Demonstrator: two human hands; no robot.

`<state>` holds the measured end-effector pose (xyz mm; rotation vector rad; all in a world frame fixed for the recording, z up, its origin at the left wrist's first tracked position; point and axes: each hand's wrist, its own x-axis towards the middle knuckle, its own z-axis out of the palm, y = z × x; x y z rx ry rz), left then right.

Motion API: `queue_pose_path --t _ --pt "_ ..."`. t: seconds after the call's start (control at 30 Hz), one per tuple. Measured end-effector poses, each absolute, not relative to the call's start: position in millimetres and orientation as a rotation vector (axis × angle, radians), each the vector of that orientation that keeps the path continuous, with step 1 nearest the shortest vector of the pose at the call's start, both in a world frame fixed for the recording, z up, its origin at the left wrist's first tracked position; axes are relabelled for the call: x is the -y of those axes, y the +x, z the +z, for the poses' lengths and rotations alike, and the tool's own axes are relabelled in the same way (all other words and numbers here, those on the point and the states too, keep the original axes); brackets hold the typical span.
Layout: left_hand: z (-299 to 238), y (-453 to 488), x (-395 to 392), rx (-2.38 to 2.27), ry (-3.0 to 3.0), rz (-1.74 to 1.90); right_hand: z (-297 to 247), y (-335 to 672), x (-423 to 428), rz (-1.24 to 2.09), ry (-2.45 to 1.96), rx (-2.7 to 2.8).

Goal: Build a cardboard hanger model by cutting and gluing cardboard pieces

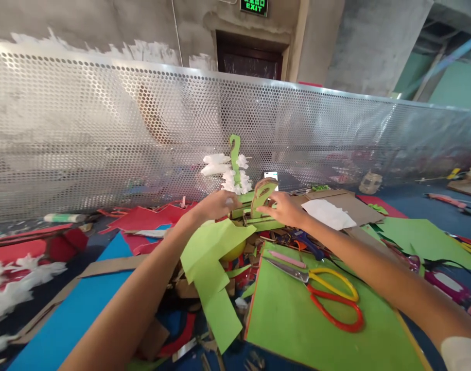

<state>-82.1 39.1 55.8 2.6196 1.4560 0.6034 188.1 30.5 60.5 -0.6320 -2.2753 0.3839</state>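
Observation:
My right hand (286,210) pinches the edge of an upright green cardboard piece (261,199) with a rounded top and brown edge. To its left, my left hand (216,204) has its fingers curled at the green cardboard strips (247,198) beside that piece; its fingertips are partly hidden. Behind the hands stands a curved green paper neck shape (236,154) with white tissue tufts (215,166) around it. Below them lie bent green paper sheets (214,257). Scissors with yellow and red handles (335,301) rest on a green board (285,324), near a pink pen (288,259).
A perforated metal screen (104,134) runs along the table's back. Red paper (146,219) and a blue sheet (76,314) lie left. On the right are white paper (328,214), brown cardboard (359,206), a glass jar (370,182) and a purple-and-white tool (447,286).

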Motion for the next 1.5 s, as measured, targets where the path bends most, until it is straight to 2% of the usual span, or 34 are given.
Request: queue_pose_path --t 0.23,0.43,0.6,0.77,1.0,1.23,1.5 --pt "56 -97 -43 -1.390 2.631 0.528 58 199 -26 0.359 -0.660 2.259" --pt "54 -82 -34 -1.338 2.645 0.418 57 206 -29 0.699 -0.648 2.176" --pt "56 -72 -27 -1.394 2.668 0.353 66 213 -34 0.779 -0.610 2.046" --pt "56 -65 -24 -1.487 2.598 0.206 84 220 -37 0.633 -0.756 2.017" --pt "47 -48 -21 -1.233 2.557 -0.094 85 218 -54 0.439 -0.792 2.058" --pt "58 -54 -16 -1.078 2.557 0.001 80 200 -69 0.307 -0.900 2.075" --pt "77 -67 -6 -1.576 2.705 -0.082 81 191 -80 0.165 -1.053 2.113"
